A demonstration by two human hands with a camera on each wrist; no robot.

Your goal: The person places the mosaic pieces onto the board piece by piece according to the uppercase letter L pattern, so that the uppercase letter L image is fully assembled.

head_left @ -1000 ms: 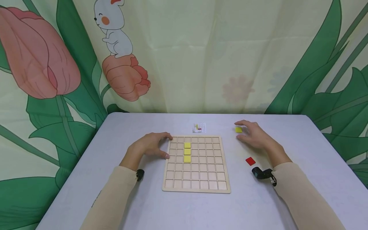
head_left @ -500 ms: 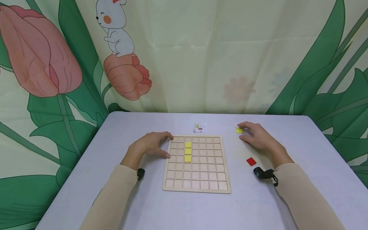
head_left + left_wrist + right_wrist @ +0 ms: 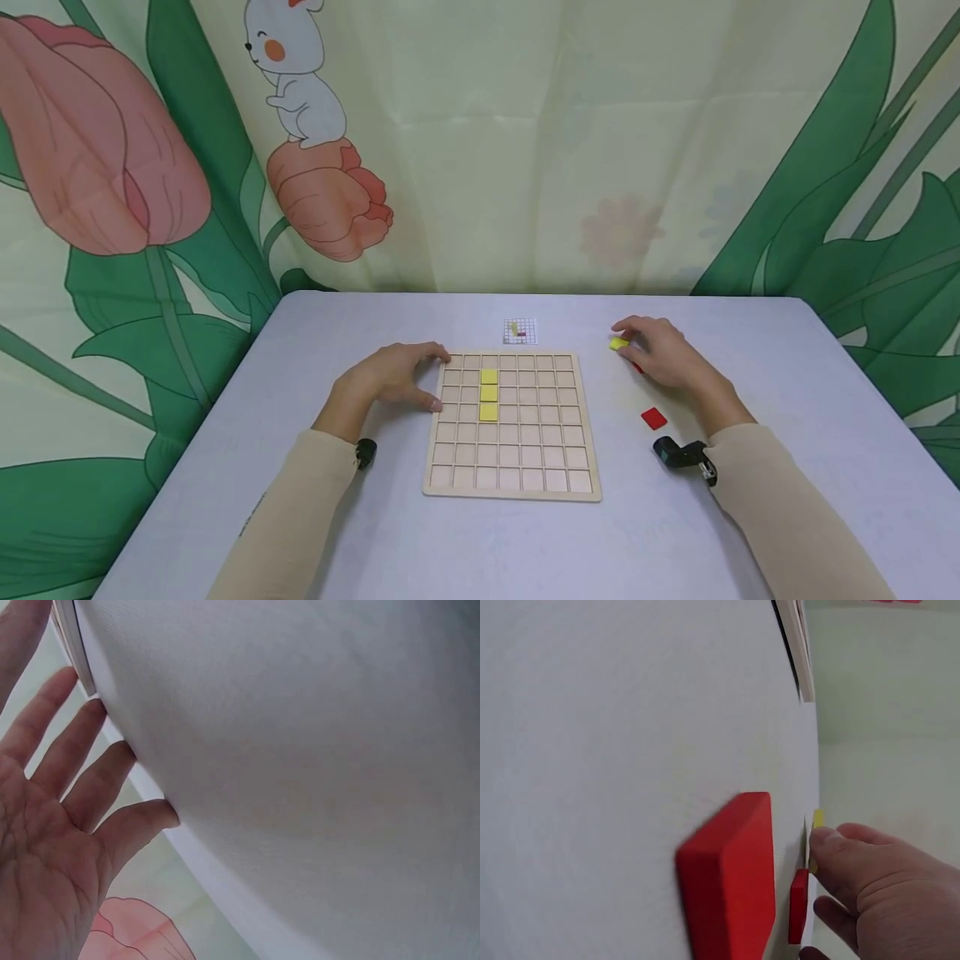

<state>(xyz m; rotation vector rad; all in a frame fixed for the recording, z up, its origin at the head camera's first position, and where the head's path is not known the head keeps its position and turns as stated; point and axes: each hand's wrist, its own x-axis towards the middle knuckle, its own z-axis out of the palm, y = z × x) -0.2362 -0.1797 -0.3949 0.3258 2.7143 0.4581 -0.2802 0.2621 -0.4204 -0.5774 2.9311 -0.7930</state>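
At the board's left edge, my left hand [image 3: 390, 373] touches the wooden grid board [image 3: 517, 500] with thumb and fingertips. Its fingers [image 3: 101, 780] are spread and fairly straight in the left wrist view. Three yellow tiles [image 3: 489, 394] lie in one column of the board. Right of the board, my right hand [image 3: 663, 354] pinches a yellow square tile [image 3: 618, 342] between thumb and finger; the right wrist view shows that tile [image 3: 817, 817] tilted up on edge. A red tile [image 3: 799, 906] lies under this hand, mostly hidden in the head view.
Another red tile [image 3: 654, 418] lies on the white table [image 3: 300, 533] near my right wrist. Behind the board is a small printed grid card [image 3: 520, 332] with a coloured pattern. A patterned curtain [image 3: 487, 167] hangs behind the table.
My right thumb and finger have closed on the yellow tile, which is now tilted. A red tile's edge has come into sight under that hand. The left hand stays at the board.
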